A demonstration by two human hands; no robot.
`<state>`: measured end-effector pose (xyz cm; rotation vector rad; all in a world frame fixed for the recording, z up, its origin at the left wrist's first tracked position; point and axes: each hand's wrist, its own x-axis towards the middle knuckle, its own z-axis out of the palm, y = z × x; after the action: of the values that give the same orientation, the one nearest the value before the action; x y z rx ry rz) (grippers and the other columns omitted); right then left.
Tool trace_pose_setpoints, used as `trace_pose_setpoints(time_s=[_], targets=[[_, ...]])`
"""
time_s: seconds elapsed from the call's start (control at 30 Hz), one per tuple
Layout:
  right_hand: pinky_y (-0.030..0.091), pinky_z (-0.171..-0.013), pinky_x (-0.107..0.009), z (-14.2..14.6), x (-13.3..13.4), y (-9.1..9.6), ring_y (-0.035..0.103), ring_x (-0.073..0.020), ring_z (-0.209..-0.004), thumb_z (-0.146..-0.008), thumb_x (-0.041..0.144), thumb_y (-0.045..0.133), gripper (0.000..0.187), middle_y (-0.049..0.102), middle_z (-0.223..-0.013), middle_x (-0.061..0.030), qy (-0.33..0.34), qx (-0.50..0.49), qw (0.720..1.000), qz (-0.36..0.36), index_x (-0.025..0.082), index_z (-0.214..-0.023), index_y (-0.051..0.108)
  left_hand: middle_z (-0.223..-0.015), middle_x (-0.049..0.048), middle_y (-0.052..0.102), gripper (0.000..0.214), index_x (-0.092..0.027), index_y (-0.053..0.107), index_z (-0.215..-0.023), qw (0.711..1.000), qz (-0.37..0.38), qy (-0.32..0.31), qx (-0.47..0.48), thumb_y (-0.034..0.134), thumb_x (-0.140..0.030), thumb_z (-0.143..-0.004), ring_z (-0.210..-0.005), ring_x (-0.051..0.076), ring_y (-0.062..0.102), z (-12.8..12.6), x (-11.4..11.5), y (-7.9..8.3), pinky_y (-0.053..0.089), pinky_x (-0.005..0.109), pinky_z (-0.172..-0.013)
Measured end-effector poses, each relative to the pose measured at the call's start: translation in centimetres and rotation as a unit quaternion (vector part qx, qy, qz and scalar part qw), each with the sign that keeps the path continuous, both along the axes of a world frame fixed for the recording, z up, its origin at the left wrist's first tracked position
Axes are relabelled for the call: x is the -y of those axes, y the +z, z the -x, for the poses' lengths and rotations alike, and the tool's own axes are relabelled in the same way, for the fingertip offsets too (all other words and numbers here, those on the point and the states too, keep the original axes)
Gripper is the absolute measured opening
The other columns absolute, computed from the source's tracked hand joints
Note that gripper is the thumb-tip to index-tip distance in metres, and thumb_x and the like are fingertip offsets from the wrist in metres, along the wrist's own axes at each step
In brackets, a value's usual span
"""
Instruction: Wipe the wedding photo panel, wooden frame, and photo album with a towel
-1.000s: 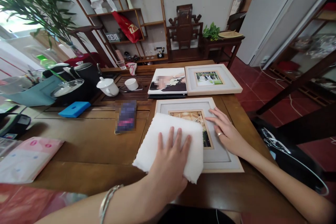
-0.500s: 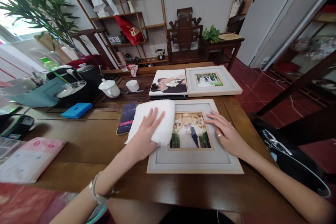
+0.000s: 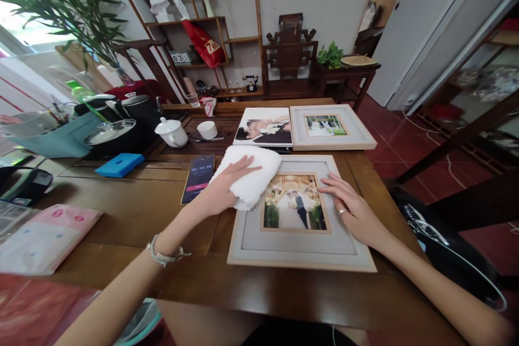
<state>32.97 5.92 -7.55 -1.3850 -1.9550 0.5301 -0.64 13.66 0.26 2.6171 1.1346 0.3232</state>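
A framed wedding photo (image 3: 298,243) lies flat on the wooden table (image 3: 133,216) in front of me. My left hand (image 3: 225,186) presses flat on a folded white cloth (image 3: 253,178) at the frame's upper left corner, fingers stretched out over it. My right hand (image 3: 348,208) rests open on the frame's right side, fingers spread, a ring on one finger.
A phone (image 3: 198,171) lies just left of the cloth. Behind the frame are a second framed photo (image 3: 330,127) and a photo print (image 3: 265,128). A teapot (image 3: 172,132), cup (image 3: 207,130), pots, blue box (image 3: 119,164) and pink packet (image 3: 44,238) sit to the left.
My left hand slid the cloth from the frame's lower left up to its upper left corner, uncovering the picture. My right hand stayed put on the frame.
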Motion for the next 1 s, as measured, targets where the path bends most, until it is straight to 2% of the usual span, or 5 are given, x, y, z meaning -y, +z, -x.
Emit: trace_pose_setpoints(time_s=[0.1,0.37,0.53,0.73,1.0], targets=[[0.030,-0.115,-0.059,0.1,0.0,0.1,0.034,-0.0252,-0.144,-0.085,0.009,0.040,0.045,0.055,-0.141,-0.0035,-0.001,-0.003,1.000,-0.003,0.030,-0.118,0.062,-0.159,0.0052,0.027,0.064,-0.020,0.043,-0.144,1.000,-0.003,-0.007,0.009,0.042,-0.007,-0.082,-0.147,0.023,0.023,0.5,1.2,0.0,0.023,0.045,-0.119],[0.028,-0.117,-0.059,0.2,0.0,0.2,0.034,-0.0254,-0.144,-0.086,0.010,0.041,0.043,0.056,-0.140,-0.0029,-0.006,-0.006,1.000,-0.002,0.030,-0.117,0.062,-0.161,0.0068,0.020,0.094,-0.022,0.040,-0.146,0.991,-0.043,0.013,-0.129,0.058,-0.005,-0.056,-0.150,0.031,0.007,-3.1,8.6,-1.5,0.003,0.057,-0.120],[0.028,-0.118,-0.057,0.1,0.1,0.0,0.032,-0.0240,-0.145,-0.085,0.009,0.041,0.044,0.054,-0.141,-0.0028,-0.005,-0.007,1.000,-0.003,0.030,-0.118,0.062,-0.159,0.0077,0.027,0.090,-0.023,0.041,-0.145,0.989,-0.066,0.069,-0.113,0.057,0.003,-0.060,-0.149,0.029,0.015,-2.9,4.9,-1.7,0.016,0.057,-0.119],[0.028,-0.119,-0.056,0.1,0.1,-0.2,0.033,-0.0242,-0.145,-0.084,0.010,0.043,0.042,0.056,-0.141,-0.0026,-0.012,-0.019,1.000,-0.002,0.029,-0.116,0.063,-0.159,0.0073,0.027,0.093,-0.020,0.034,-0.148,0.994,-0.078,0.050,-0.064,0.037,0.012,-0.061,-0.149,0.023,0.014,-1.5,0.2,-1.8,0.023,0.053,-0.117],[0.026,-0.119,-0.056,0.1,0.1,0.0,0.031,-0.0231,-0.146,-0.087,0.009,0.038,0.042,0.054,-0.142,-0.0049,-0.005,0.005,1.000,0.000,0.027,-0.117,0.061,-0.159,0.0094,0.025,0.105,-0.017,0.033,-0.149,0.989,-0.043,0.022,-0.137,0.050,0.009,-0.049,-0.150,0.031,0.006,-2.1,9.0,-1.7,0.009,0.059,-0.120]])
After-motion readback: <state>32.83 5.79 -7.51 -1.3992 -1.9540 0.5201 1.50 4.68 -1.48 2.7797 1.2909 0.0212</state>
